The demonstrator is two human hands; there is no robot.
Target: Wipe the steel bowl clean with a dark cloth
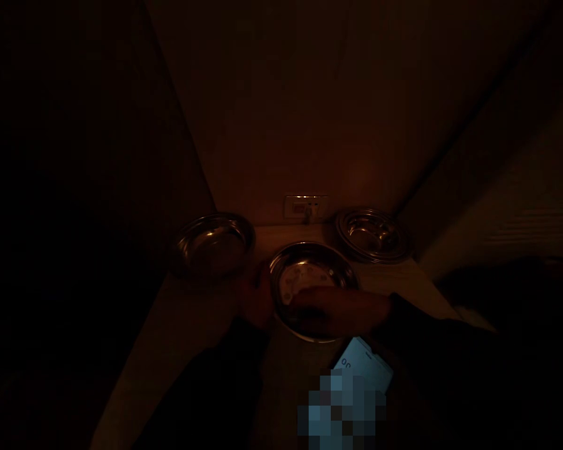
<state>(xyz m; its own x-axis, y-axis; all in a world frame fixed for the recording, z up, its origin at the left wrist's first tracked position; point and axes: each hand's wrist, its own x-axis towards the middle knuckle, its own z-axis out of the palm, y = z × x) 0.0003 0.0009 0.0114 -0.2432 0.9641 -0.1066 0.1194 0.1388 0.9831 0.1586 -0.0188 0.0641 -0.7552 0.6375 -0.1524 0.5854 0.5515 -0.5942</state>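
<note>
The left hand is beside a metal dish, the right hand over it. From here, I can't tell either grip.

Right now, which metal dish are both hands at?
The middle dish: left hand at its rim, right hand over it. The left dish and right dish sit farther back.

Dim, reddish light fades to black at the sides; a partly pixelated screen glows bluish.
</note>
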